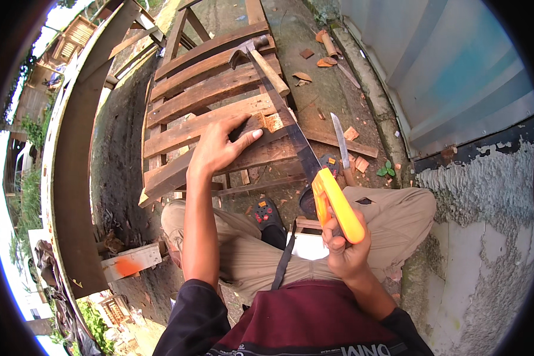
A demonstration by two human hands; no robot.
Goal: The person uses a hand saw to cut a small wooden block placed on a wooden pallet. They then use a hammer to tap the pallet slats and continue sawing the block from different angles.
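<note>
Makeshift outdoor woodworking spot. A handsaw [307, 155], hammer [270, 72] and wood offcuts [361, 164] show the craft; a leafy plant [387, 170] and daylight show open air.

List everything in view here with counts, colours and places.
Slatted frame: 1, brown, centre
Plank: 1, brown, frame's near end
Hammer: 1, tan handle, atop frame
Handsaw: 1, yellow handle, right of centre
Knife: 1, grey blade, ground right
Wood chips: several, tan, ground right
Leaves: several, brown, upper right
Plant: 1, green, ground right
Metal wall: 1, blue-grey, right
Shoes: 2, black, person's feet
Left hand: 1, bare, on plank
Right hand: 1, bare, on handsaw
</note>
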